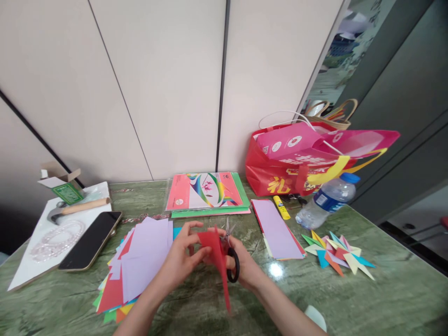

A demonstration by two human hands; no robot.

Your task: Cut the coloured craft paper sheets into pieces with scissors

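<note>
A folded piece of red paper (219,254) is held up over the table in front of me. My left hand (187,247) pinches its left part between thumb and fingers. My right hand (241,261) has the scissors (231,266) in it, black handle loop round the fingers and metal blades pointing up and away from me. Fingers of the right hand also touch the red paper's edge. Whether the blades are parted around the paper is hard to make out. A stack of coloured paper sheets (147,256), purple on top, lies left of my hands.
Packs of coloured paper (206,191) lie by the wall. Right are purple strips (280,228), a glue stick (281,207), folded paper shapes (339,252), a water bottle (327,200) and a red bag (273,170). Left are a phone (93,240), a hammer (79,207) and a small box (66,186).
</note>
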